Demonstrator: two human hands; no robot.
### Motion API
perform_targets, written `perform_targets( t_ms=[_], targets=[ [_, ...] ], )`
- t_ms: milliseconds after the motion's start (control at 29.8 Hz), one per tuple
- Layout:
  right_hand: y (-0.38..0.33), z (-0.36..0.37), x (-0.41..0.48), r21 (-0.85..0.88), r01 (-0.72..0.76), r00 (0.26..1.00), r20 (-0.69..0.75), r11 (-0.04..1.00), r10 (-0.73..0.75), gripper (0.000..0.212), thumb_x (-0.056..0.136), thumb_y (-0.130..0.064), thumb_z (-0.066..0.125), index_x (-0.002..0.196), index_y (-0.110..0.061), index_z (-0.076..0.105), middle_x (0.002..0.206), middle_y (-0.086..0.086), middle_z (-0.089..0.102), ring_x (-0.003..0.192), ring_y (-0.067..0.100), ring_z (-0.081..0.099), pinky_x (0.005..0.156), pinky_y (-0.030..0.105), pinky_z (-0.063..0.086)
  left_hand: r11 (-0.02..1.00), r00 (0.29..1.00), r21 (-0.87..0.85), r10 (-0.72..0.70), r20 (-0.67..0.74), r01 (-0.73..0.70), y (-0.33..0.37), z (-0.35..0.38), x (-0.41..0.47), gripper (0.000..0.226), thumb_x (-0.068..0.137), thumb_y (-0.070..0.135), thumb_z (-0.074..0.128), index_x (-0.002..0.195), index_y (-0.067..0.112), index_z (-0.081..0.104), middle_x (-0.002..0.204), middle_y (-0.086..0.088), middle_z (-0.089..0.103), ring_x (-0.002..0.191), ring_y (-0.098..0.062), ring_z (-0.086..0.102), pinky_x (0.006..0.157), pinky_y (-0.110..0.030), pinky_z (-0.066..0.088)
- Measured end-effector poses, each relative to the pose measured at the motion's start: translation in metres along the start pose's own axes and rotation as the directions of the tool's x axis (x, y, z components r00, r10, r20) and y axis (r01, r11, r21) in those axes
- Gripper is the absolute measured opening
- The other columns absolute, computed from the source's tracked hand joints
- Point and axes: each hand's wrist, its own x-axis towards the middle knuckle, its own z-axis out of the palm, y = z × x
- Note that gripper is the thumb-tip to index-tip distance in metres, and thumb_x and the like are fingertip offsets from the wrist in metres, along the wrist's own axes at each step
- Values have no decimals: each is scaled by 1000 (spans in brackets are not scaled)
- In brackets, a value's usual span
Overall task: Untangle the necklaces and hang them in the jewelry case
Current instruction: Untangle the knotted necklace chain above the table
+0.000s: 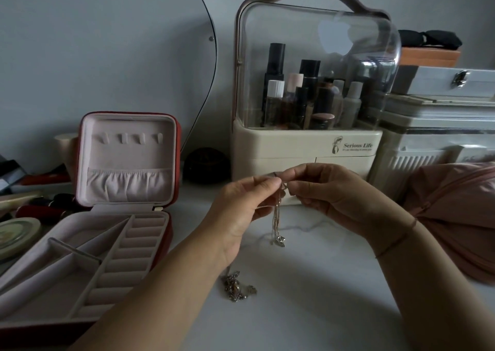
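Breakage is the danger: your left hand (pixel 241 203) and right hand (pixel 329 190) pinch one chain (pixel 276 216) between fingertips, pendants (pixel 280 241) hanging below them. Tug apart hard and links may snap. The tangle (pixel 237 287) lies under your left wrist.

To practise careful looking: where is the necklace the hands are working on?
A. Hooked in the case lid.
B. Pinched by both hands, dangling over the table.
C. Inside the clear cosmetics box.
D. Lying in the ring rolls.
B: the left hand and right hand both pinch the necklace at its top, its chain hanging down over the table; the lid hooks are bare.
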Motion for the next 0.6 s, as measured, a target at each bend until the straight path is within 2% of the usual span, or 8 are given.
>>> perform_targets(
  t_ms=[67, 134, 201, 302, 436, 604],
  targets=[
    [0, 1, -1, -24, -14, 1000, -1, 1000, 14, 18, 65, -13, 70, 82, -14, 74, 88, 9, 67, 86, 20, 53, 79, 24, 46, 999, 1000, -40, -24, 5, 24, 0, -1, 1, 16, 85, 22, 62, 75, 20, 75, 73, 3, 70, 74, -10, 63, 74, -24, 48],
    [0, 1, -1, -43, -18, 1000, -10, 999, 17, 16, 64, -15, 70, 80, -13, 73, 84, 7, 66, 84, 20, 52, 79, 25, 45, 997, 999, -54, -46, 16, 47, 0, 1, -1, 14, 87, 20, 60, 80, 17, 72, 71, 4, 70, 69, -8, 63, 71, -22, 49],
    [0, 0, -1, -29, -8, 1000, -15, 1000, 8, 13, 67, -15, 69, 80, -13, 72, 81, 5, 65, 79, 18, 51, 73, 22, 46, 999, 999, -8, -50, 5, 50, -1, 2, -1, 11, 88, 19, 60, 82, 17, 69, 71, 5, 70, 69, -8, 63, 70, -22, 48],
    [-1, -1, 0, 37, 29, 1000, -1, 999, -29, 11, 74, -10, 64, 83, -11, 69, 77, 3, 63, 69, 11, 51, 63, 16, 47, 996, 999, 76, -37, -13, 38, -3, 2, -2, 5, 87, 19, 63, 88, 18, 68, 78, 5, 72, 79, -9, 63, 76, -23, 46],
    [-3, 0, -1, 129, 85, 996, 22, 988, -88, 12, 76, -5, 59, 87, -5, 64, 73, 2, 63, 59, 7, 51, 57, 15, 48, 985, 996, 170, -54, 77, 40, -4, 3, -4, 10, 88, 22, 63, 91, 21, 72, 95, 1, 74, 95, -11, 65, 84, -25, 45],
    [-4, 0, -1, 146, 88, 996, -19, 985, -86, 15, 75, -5, 57, 89, -4, 60, 71, 1, 67, 55, 6, 50, 54, 14, 46, 982, 986, 174, -93, 139, 68, -2, 3, -6, 11, 89, 21, 61, 88, 16, 71, 83, 0, 74, 84, -8, 64, 81, -23, 43]
  ],
)
